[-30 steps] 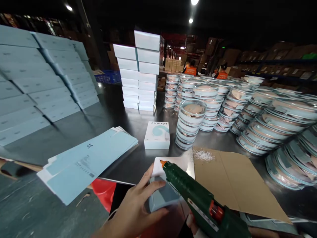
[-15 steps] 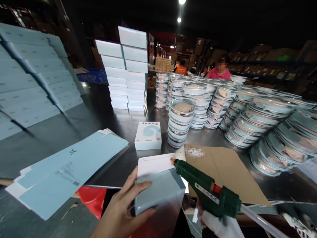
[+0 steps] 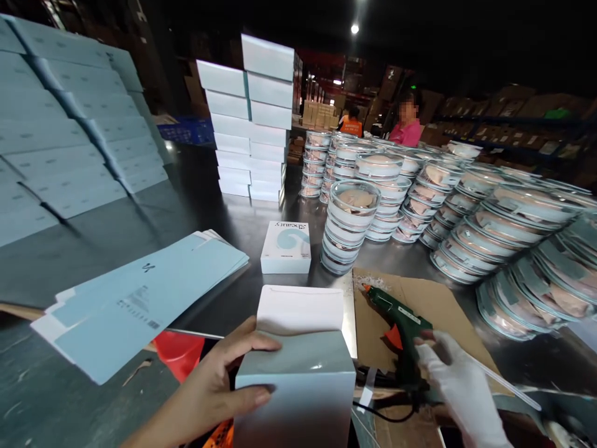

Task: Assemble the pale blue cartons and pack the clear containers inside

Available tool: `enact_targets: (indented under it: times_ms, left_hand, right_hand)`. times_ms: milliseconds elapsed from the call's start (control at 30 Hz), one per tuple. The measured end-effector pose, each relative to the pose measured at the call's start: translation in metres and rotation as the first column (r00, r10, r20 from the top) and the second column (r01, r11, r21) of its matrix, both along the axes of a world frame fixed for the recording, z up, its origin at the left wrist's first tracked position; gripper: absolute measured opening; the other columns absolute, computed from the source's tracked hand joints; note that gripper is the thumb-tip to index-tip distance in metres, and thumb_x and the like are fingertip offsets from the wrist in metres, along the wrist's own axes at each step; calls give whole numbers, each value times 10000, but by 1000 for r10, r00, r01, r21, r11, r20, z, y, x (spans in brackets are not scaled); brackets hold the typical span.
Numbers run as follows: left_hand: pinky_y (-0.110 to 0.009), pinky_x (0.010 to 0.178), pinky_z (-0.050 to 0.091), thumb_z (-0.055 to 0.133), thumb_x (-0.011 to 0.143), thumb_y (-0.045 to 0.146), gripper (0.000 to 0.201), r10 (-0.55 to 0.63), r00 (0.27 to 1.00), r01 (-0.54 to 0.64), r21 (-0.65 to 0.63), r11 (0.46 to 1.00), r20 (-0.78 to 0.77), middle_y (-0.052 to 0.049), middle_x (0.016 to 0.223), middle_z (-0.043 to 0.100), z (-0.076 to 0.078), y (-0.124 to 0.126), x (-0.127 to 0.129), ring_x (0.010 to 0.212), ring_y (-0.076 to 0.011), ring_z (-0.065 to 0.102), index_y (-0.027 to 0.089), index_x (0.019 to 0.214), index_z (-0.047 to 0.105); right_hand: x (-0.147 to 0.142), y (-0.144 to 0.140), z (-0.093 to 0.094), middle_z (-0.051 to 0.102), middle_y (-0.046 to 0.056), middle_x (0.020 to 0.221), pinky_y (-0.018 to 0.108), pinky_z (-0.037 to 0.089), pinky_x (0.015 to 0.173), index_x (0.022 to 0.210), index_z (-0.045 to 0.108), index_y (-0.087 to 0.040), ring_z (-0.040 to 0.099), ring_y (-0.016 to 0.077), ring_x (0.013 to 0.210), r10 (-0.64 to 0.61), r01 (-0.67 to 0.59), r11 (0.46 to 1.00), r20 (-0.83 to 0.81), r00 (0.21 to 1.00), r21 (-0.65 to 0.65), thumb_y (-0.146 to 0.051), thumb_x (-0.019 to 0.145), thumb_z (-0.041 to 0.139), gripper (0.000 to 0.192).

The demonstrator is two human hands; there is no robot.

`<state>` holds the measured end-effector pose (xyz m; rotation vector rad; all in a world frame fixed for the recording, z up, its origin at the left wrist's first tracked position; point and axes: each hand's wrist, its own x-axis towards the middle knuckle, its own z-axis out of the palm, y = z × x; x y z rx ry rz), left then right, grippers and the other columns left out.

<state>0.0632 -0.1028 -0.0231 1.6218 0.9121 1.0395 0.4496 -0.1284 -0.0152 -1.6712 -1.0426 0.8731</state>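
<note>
- Main change against 0.5 s ago: the glue gun (image 3: pixel 396 314) is off the white flap (image 3: pixel 299 308) and now sits over the cardboard sheet (image 3: pixel 450 311), ahead and left of the right hand (image 3: pixel 461 376). Whether its full weight rests there: cannot tell.
- Right hand, gloved: fingers at the back of the gun, thumb and fingers partly apart. Blurred; cannot tell if it grips or has let go.
- Left hand (image 3: pixel 224 370): clamped on the pale blue box (image 3: pixel 293 398), thumb on the near face, fingers over the top edge. The box is right of this hand, its flap standing open on the far side.
- Inference: the glue pass on this flap looks finished, the fold not yet made. Any glue line is too faint to confirm.
- Also on the tabletop (image 3: pixel 228 311): 1 printed box (image 3: pixel 286 249) beyond the left hand; flat blanks (image 3: pixel 163 298) to its left.
</note>
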Motion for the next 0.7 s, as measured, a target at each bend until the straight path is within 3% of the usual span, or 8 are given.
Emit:
enact_targets:
  times_ms: [100, 167, 200, 300, 400, 467, 567, 700]
  left_hand:
    - [-275, 723, 593, 824, 794, 527, 359, 2, 1000, -2, 10, 1000, -11, -57, 1096, 715, -3, 2, 2, 898, -244, 713, 313, 1079, 784]
    - [-288, 735, 588, 811, 807, 543, 369, 7, 1000, -7, 5, 1000, -7, -58, 1099, 716, -8, 0, 4, 900, -249, 711, 304, 1087, 774]
    - [-292, 732, 585, 810, 808, 552, 374, 27, 999, -27, 1, 1000, 21, -61, 1113, 716, -12, -2, 7, 903, -252, 713, 295, 1075, 764]
    - [-311, 790, 589, 833, 797, 559, 370, 161, 957, -158, -33, 987, 242, -50, 1196, 707, -21, -7, 20, 1025, -277, 724, 286, 976, 658]
    - [-331, 893, 572, 833, 819, 536, 369, 278, 871, -279, -58, 959, 404, 4, 1093, 701, -23, -7, 31, 1166, -279, 697, 326, 993, 584]
    - [-330, 892, 559, 796, 849, 556, 325, 237, 904, -246, -20, 969, 355, 0, 1000, 671, -22, -4, 32, 1147, -275, 695, 332, 1029, 644]
    - [-372, 926, 537, 715, 898, 598, 324, 86, 978, -94, 37, 995, 190, -58, 1031, 630, -20, 2, 26, 1152, -301, 663, 281, 944, 766]
    - [-414, 957, 535, 688, 907, 614, 375, 28, 993, -34, 46, 998, 117, -98, 1067, 612, -19, 4, 21, 1183, -326, 628, 261, 915, 815]
  right_hand:
    - [-53, -3, 5, 671, 65, 1385, 359, 506, 1044, 1580, 288, -412, 674, 237, 1196, 373, -340, 920, -173, 912, 194, -461, 710, 918, 1076]
    - [-87, 1, 1, 557, 81, 1518, 423, 458, 1111, 1620, 32, -468, 603, 248, 1322, 594, -510, 799, -283, 753, 319, -492, 751, 892, 1222]
    - [-100, 3, -3, 582, 78, 1480, 436, 465, 1101, 1615, 7, -481, 617, 250, 1303, 636, -524, 765, -307, 708, 375, -507, 780, 867, 1199]
    - [-114, 3, -18, 684, 42, 1235, 418, 494, 1068, 1607, 152, -479, 665, 246, 1219, 618, -469, 759, -274, 737, 452, -512, 885, 758, 943]
    - [-108, -1, -25, 678, 47, 1271, 391, 464, 1112, 1584, 309, -454, 616, 253, 1294, 597, -562, 758, -7, 802, 332, -381, 933, 712, 768]
    - [-103, 0, -21, 654, 36, 1340, 342, 496, 1071, 1533, 412, -478, 638, 241, 1251, 631, -658, 699, 193, 752, 279, -281, 883, 763, 765]
    - [-99, 8, -8, 648, 17, 1345, 291, 533, 1007, 1426, 555, -507, 673, 218, 1189, 682, -742, 577, 298, 668, 342, -253, 838, 812, 690]
    - [-97, 20, 8, 630, 42, 1400, 309, 533, 1015, 1351, 659, -472, 664, 224, 1224, 725, -780, 537, 297, 621, 321, -282, 848, 819, 561]
